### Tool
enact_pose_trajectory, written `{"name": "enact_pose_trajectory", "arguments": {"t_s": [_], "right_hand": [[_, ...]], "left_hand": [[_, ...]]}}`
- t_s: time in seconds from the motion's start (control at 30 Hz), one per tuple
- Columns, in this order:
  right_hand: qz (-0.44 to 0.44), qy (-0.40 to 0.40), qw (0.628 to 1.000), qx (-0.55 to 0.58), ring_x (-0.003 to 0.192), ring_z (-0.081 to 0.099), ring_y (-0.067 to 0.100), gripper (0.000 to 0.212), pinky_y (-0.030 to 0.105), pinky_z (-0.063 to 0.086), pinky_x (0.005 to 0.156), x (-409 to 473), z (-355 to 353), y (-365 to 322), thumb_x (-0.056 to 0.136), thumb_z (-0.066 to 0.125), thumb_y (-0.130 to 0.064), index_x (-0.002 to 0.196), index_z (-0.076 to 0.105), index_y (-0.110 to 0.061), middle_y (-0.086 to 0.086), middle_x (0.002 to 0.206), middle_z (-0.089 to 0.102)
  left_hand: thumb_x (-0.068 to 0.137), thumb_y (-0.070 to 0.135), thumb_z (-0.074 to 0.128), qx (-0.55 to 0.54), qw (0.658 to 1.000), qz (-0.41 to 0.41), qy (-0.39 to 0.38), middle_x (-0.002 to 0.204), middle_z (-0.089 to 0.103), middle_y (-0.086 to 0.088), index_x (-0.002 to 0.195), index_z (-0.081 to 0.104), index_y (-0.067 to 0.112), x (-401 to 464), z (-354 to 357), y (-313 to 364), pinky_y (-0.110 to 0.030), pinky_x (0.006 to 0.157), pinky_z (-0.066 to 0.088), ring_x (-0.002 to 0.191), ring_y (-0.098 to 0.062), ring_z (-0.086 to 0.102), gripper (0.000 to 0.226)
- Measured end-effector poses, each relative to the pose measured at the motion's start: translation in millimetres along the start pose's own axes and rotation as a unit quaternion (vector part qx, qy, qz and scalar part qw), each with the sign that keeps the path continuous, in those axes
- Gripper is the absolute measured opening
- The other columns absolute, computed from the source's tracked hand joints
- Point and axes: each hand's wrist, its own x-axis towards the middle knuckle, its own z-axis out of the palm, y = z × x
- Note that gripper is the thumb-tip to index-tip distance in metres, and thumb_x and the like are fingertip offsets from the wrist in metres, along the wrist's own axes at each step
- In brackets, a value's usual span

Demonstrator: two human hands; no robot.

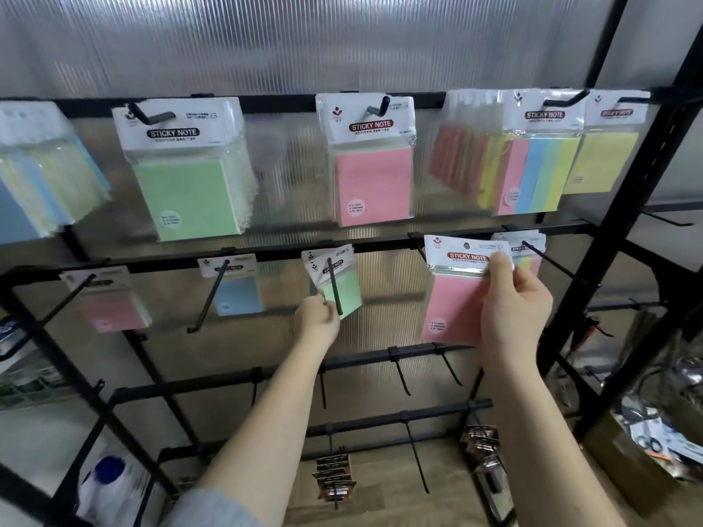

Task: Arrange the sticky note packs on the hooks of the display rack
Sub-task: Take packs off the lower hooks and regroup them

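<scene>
My right hand (511,298) pinches the white header of a pink sticky note pack (454,306), held up in front of the second rail of the black display rack (380,243). My left hand (317,321) grips the lower edge of a green sticky note pack (344,290) that hangs tilted on a long black hook (334,285) of the same rail. On that rail also hang a pink pack (110,306), a blue pack (237,294) and a multicolour pack (527,254). The top rail carries fuller stacks: green (186,188), pink (374,184) and multicolour (540,173).
Bare hooks (403,374) stick out from the lower rails. Small dark packets (334,477) hang near the bottom. A black upright post (616,237) stands at the right, with a cardboard box of loose items (654,443) behind it. A white bag (110,484) lies low at the left.
</scene>
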Motion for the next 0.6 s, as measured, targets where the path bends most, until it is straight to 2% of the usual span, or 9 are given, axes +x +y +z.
{"name": "enact_pose_trajectory", "arguments": {"t_s": [0.07,0.13,0.2,0.3,0.37,0.5,0.6], "right_hand": [[-0.003,0.003,1.000,-0.001,0.068,0.032,0.016,0.046,0.029,0.025,0.062,-1.9,1.0,0.2,0.092,0.051,-0.032,0.074,0.049,0.010,0.004,0.072,0.041],[-0.004,0.010,1.000,-0.005,0.067,0.032,0.016,0.045,0.029,0.025,0.061,-4.2,1.5,0.1,0.093,0.051,-0.031,0.074,0.049,0.010,0.006,0.071,0.041],[-0.005,0.015,1.000,-0.007,0.066,0.032,0.016,0.045,0.029,0.025,0.060,-6.1,1.4,0.4,0.094,0.051,-0.030,0.073,0.048,0.011,0.006,0.070,0.040],[-0.004,0.021,1.000,-0.013,0.062,0.029,0.013,0.042,0.030,0.023,0.057,-10.1,0.6,-0.6,0.094,0.052,-0.029,0.069,0.046,0.003,0.005,0.066,0.035],[0.003,0.023,1.000,-0.009,0.060,0.028,0.011,0.035,0.029,0.022,0.055,-12.1,-0.9,-0.9,0.095,0.052,-0.028,0.069,0.050,-0.005,0.002,0.064,0.034],[0.015,0.028,0.999,0.007,0.061,0.033,0.012,0.034,0.026,0.027,0.054,-14.2,-5.3,-3.1,0.095,0.052,-0.026,0.075,0.056,0.000,0.006,0.068,0.040],[0.019,0.037,0.999,0.012,0.055,0.036,0.007,0.029,0.021,0.030,0.050,-13.6,-9.7,-4.9,0.096,0.051,-0.025,0.072,0.054,-0.009,-0.001,0.062,0.045]], "left_hand": [[0.093,0.006,0.041,0.005,1.000,0.002,0.015,0.084,0.064,-0.010,0.085,0.062,0.005,-3.7,-3.7,2.9,-0.025,0.055,0.037,0.083,-0.031,0.059,0.022],[0.092,0.007,0.045,-0.023,0.999,-0.020,0.044,0.098,0.064,-0.011,0.103,0.060,0.005,-6.6,-6.3,4.5,-0.028,0.067,0.045,0.093,-0.030,0.060,0.019],[0.092,0.009,0.049,-0.045,0.996,-0.042,0.070,0.107,0.062,-0.011,0.117,0.053,0.004,-10.5,-8.3,7.0,-0.031,0.075,0.047,0.098,-0.028,0.059,0.027],[0.092,0.009,0.053,-0.046,0.996,-0.033,0.071,0.110,0.061,-0.011,0.123,0.048,0.003,-12.4,-8.6,9.4,-0.027,0.070,0.040,0.093,-0.022,0.055,0.032],[0.092,0.009,0.053,-0.063,0.996,-0.024,0.059,0.110,0.061,-0.010,0.122,0.047,0.004,-10.1,-8.4,10.7,-0.027,0.070,0.039,0.096,-0.024,0.055,0.032],[0.093,0.014,0.052,-0.182,0.982,-0.039,0.029,0.112,0.061,-0.019,0.115,0.054,0.001,3.3,-7.8,8.2,-0.035,0.079,0.047,0.102,-0.035,0.058,0.025],[0.097,0.028,0.050,-0.220,0.975,-0.032,0.004,0.098,0.061,-0.006,0.116,0.054,0.005,8.7,-10.1,7.2,-0.023,0.063,0.044,0.081,-0.018,0.057,0.030]]}}
